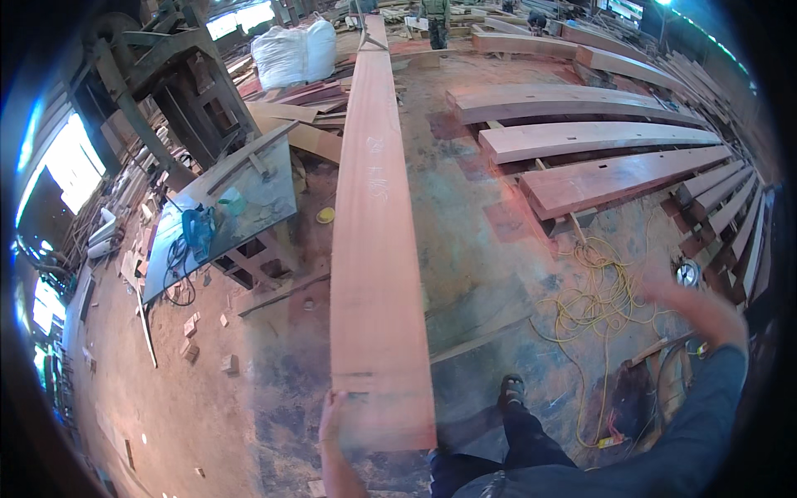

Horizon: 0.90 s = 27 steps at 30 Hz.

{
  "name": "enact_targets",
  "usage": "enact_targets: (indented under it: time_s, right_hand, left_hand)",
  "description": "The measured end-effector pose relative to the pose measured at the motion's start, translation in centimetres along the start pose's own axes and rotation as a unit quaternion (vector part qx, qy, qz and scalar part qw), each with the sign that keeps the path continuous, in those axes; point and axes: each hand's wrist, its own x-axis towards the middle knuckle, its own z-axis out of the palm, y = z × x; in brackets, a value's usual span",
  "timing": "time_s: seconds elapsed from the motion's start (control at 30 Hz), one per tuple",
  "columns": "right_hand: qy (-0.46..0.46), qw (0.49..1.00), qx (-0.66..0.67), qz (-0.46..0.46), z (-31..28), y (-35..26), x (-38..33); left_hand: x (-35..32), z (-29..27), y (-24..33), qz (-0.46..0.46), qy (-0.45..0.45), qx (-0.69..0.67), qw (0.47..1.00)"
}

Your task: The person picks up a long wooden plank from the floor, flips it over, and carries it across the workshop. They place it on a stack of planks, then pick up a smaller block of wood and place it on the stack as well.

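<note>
A long reddish wooden board (374, 249) with chalk marks stretches away from me down the middle of the view. My left hand (331, 417) holds its left edge close to the near end, thumb on the upper face and the other fingers hidden below. Out to the right, my right hand (662, 286) is raised at the end of a stretched arm, away from the board. Motion smears its fingers, so their pose is unclear. Beneath and beyond it on the floor lies a tangled yellow cord (599, 290).
Thick timber beams (614, 177) lie in rows to the right. A worktable (257, 199) on the left carries a blue power tool (199, 231). White sacks (295, 54) stand farther back. Another person (435, 21) stands near the far end. Wood offcuts (190, 352) litter the floor.
</note>
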Motion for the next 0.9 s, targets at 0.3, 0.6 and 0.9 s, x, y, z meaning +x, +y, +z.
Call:
enact_targets:
  time_s: [0.3, 0.6, 0.9]
  right_hand:
    - [0.206, 0.893, -0.263, 0.301, -11.8, 0.8, -11.7]
    - [0.280, 0.854, 0.020, 0.439, 0.1, 2.1, -14.2]
    - [0.022, 0.590, 0.654, 0.473, 21.4, -36.0, 1.8]
  left_hand:
    - [0.3, 1.0, 0.4, -0.002, -0.086, -0.001, 0.996]
    - [1.1, 1.4, -0.4, -0.047, -0.075, 0.014, 0.996]
    - [-0.2, 0.0, -0.7, -0.047, -0.169, -0.056, 0.983]
